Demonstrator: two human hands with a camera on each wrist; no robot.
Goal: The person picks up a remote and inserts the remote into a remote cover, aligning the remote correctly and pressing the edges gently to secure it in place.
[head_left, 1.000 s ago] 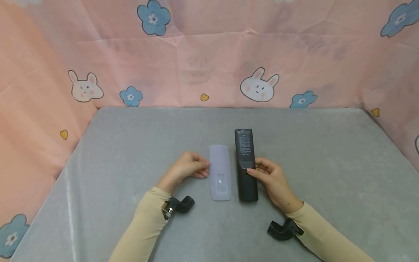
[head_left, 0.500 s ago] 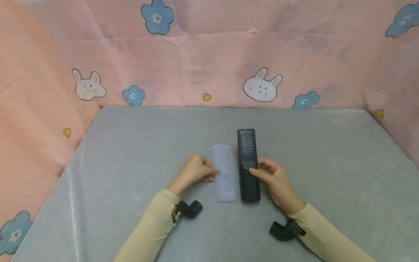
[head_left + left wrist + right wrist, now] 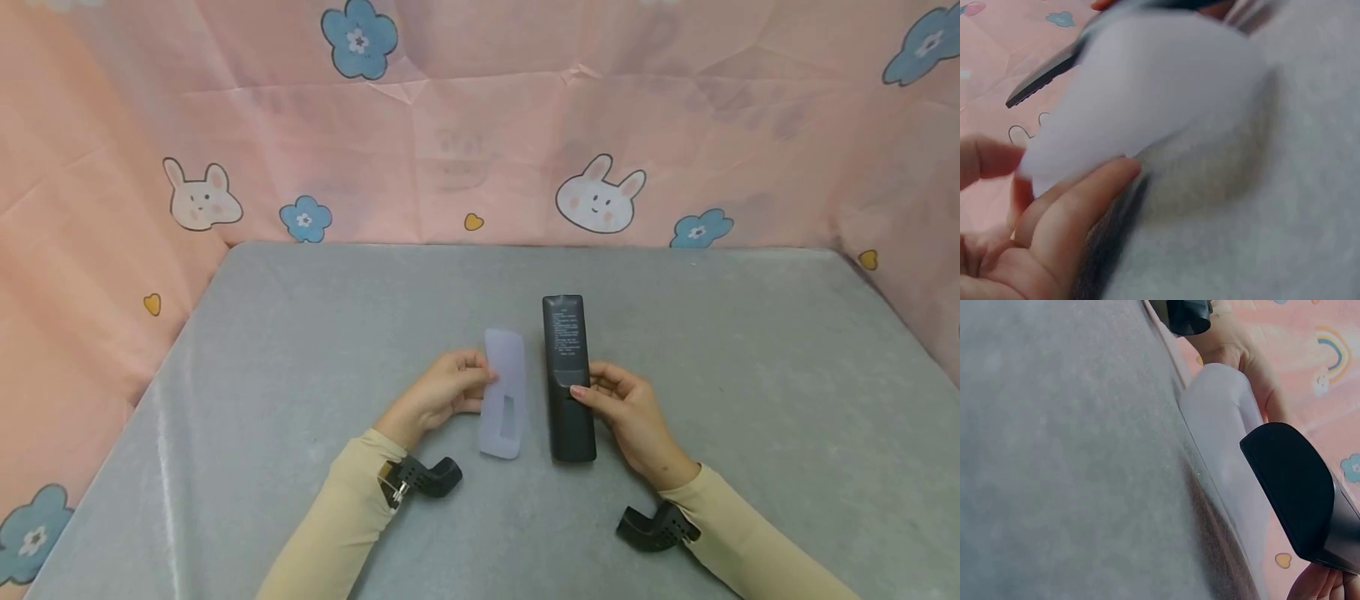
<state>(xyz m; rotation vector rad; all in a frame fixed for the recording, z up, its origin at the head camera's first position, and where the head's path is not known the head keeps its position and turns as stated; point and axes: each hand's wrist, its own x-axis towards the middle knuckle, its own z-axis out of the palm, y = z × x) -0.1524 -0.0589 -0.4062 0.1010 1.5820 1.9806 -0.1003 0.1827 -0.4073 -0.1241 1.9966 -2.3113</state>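
Note:
A black remote control (image 3: 567, 417) lies back side up, small print on its upper part; my right hand (image 3: 637, 421) grips its right side, thumb on top. Left of it my left hand (image 3: 442, 390) pinches the left edge of a translucent pale lilac sleeve (image 3: 504, 375), which is tilted with its left edge down or turned; a rectangular opening shows in its lower part. The left wrist view shows the sleeve (image 3: 1141, 81) blurred between thumb and fingers. In the right wrist view the sleeve (image 3: 1222, 419) stands beside the remote's dark end (image 3: 1291, 487), apart from my right hand (image 3: 1329, 584).
Grey cloth covers the table (image 3: 300, 317). Behind it and at both sides hangs a pink curtain (image 3: 495, 117) with rabbits, flowers and hearts. A black wrist camera sits on each wrist, over beige sleeves.
My left hand first moved right to the lilac sleeve's edge, took hold of it and has now tilted it, shifting it slightly left. My right hand and the remote have stayed nearly still.

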